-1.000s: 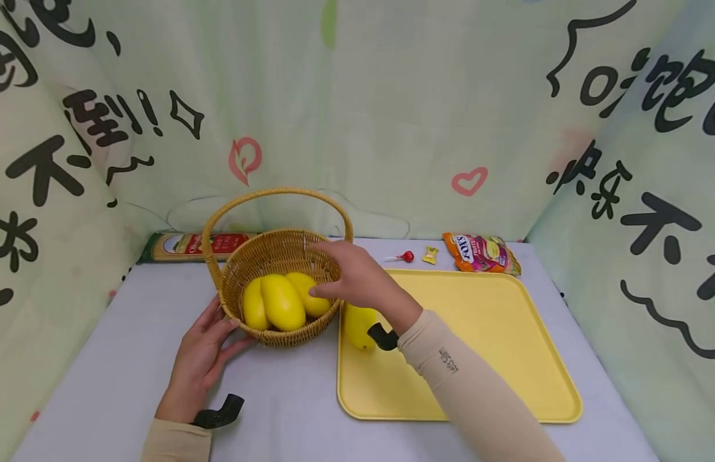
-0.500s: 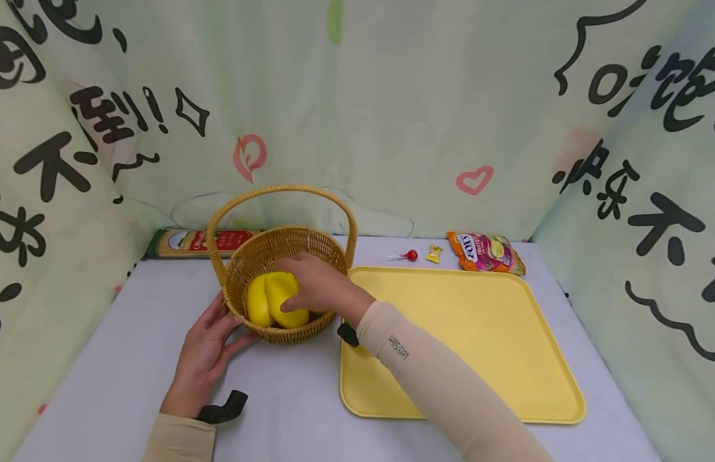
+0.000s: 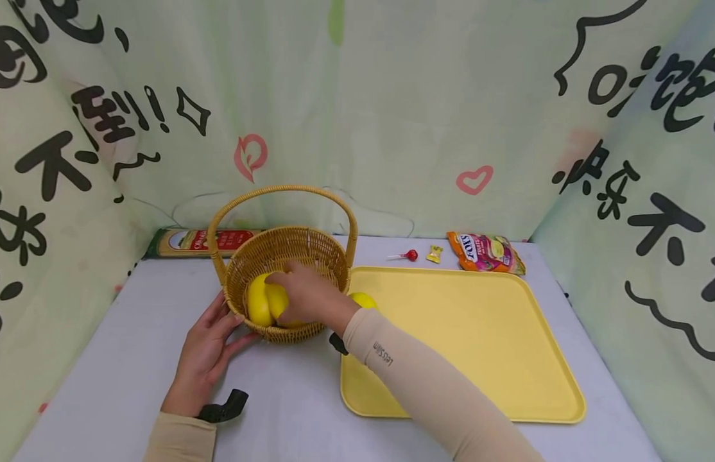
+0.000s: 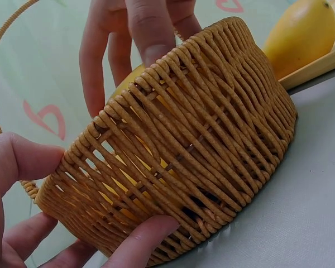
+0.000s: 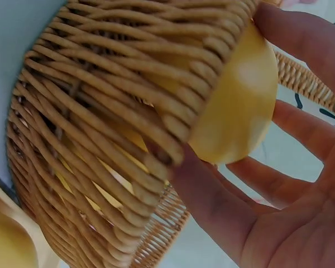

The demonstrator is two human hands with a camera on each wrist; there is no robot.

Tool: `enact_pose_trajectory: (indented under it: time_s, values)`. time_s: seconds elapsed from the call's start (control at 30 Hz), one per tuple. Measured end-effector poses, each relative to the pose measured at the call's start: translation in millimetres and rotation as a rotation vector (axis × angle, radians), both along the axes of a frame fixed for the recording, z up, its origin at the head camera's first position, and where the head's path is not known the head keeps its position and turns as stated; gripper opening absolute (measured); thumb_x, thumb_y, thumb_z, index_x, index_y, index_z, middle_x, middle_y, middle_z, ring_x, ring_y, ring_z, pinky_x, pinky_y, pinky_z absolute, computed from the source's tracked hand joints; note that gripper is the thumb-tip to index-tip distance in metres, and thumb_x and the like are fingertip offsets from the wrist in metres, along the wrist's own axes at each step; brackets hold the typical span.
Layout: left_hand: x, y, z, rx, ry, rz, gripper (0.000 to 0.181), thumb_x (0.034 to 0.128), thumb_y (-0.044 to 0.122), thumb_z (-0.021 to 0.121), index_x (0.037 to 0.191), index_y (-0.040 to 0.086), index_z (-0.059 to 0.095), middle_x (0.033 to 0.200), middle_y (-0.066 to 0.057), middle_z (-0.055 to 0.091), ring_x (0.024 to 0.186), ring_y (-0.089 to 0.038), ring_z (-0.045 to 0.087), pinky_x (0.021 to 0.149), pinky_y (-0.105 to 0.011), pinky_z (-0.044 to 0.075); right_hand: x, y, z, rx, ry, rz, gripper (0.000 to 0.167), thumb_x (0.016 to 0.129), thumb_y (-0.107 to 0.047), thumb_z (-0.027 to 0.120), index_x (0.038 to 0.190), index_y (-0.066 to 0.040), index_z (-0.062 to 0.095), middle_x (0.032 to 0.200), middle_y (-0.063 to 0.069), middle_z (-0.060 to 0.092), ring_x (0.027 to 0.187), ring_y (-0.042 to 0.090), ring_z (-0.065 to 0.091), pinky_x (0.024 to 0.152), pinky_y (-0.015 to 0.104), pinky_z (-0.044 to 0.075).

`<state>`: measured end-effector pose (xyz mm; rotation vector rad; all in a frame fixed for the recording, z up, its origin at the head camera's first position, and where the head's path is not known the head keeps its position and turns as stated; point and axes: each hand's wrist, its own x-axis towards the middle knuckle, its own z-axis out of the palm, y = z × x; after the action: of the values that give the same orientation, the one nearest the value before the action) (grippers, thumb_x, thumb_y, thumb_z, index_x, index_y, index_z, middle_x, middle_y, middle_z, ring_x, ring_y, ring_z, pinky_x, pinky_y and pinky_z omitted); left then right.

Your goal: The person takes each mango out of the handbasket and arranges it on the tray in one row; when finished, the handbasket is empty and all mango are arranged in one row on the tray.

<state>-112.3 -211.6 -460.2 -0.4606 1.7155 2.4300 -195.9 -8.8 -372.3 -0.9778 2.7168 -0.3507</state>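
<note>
A wicker basket (image 3: pixel 285 247) with a tall handle stands left of the yellow tray and holds yellow mangoes. My left hand (image 3: pixel 204 353) grips its near left side; in the left wrist view the thumb rests on the rim and the fingers lie against the woven wall (image 4: pixel 184 145). Inside the basket my right hand (image 3: pixel 311 294) has its fingers round a mango (image 5: pixel 240 100). Another mango (image 3: pixel 258 301) lies to the left of that one. One more mango (image 4: pixel 304 39) lies on the tray, mostly hidden by my right forearm in the head view.
The yellow tray (image 3: pixel 461 346) lies to the right, partly under my right forearm. Along the back are a long green and red packet (image 3: pixel 181 244) behind the basket, a red lollipop (image 3: pixel 412 255), a small yellow candy (image 3: pixel 434 254) and a candy bag (image 3: pixel 487 252). Curtains enclose the table.
My right hand has moved left and down from above the basket's right side, and its fingers have gone round a mango. My left hand stays on the basket.
</note>
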Motion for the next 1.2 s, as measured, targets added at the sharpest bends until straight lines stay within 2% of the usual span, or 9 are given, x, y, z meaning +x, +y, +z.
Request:
enact_pose_trajectory:
  time_s: [0.13,0.37,0.53,0.73,0.9,1.2]
  values:
    - [-0.9,-0.3,-0.3,-0.004,0.006,-0.002,0.073,0.1106,0.011,0.053,0.169,0.041,0.020,0.178,0.005,0.021,0.148,-0.020,0.043,0.104,-0.039,0.059,2.8,-1,-1.5,-0.004,0.000,-0.009,0.074,0.084,-0.029,0.088,0.152,-0.024,0.058,0.155,0.014,0.050,0.129,0.030,0.059,0.102,0.040,0.058]
    - [-0.6,-0.1,-0.9,-0.018,0.009,-0.008,0.073,0.1108,0.011,0.053,0.169,0.040,0.019,0.178,0.005,0.021,0.143,-0.016,0.048,0.104,-0.038,0.059,3.1,-1,-5.1,-0.004,-0.016,-0.037,0.070,0.086,-0.028,0.086,0.151,-0.027,0.060,0.162,0.014,0.045,0.137,0.034,0.056,0.108,0.042,0.056]
    - [-0.3,0.2,-0.1,-0.009,0.007,-0.008,0.073,0.1110,0.011,0.052,0.169,0.040,0.019,0.178,0.006,0.020,0.147,-0.019,0.044,0.105,-0.039,0.058,2.7,2,-5.6,-0.024,0.008,-0.024,0.068,0.087,-0.028,0.084,0.150,-0.024,0.060,0.157,0.014,0.050,0.134,0.033,0.057,0.106,0.041,0.056]
    - [-0.5,0.5,0.8,0.006,0.006,-0.004,0.074,0.1106,0.010,0.052,0.169,0.040,0.019,0.178,0.006,0.019,0.151,-0.021,0.040,0.106,-0.040,0.058,1.1,10,-2.2,-0.094,0.009,-0.025,0.068,0.087,-0.026,0.083,0.150,-0.022,0.059,0.158,0.013,0.049,0.138,0.032,0.054,0.109,0.041,0.054]
    - [-1.2,1.4,0.4,0.021,-0.003,0.005,0.075,0.1102,0.008,0.052,0.169,0.041,0.020,0.178,0.007,0.019,0.154,-0.022,0.037,0.106,-0.041,0.058,-0.7,24,0.7,-0.177,-0.026,-0.040,0.068,0.086,-0.025,0.082,0.150,-0.021,0.061,0.157,0.013,0.051,0.140,0.031,0.052,0.110,0.041,0.053]
    - [-1.3,1.6,-0.1,0.021,0.003,0.020,0.076,0.1090,0.006,0.053,0.168,0.041,0.021,0.178,0.007,0.018,0.156,-0.023,0.036,0.105,-0.044,0.058,-7.4,55,4.0,-0.324,-0.051,-0.118,0.066,0.085,-0.027,0.082,0.147,-0.020,0.063,0.156,0.011,0.052,0.137,0.031,0.053,0.109,0.046,0.054]
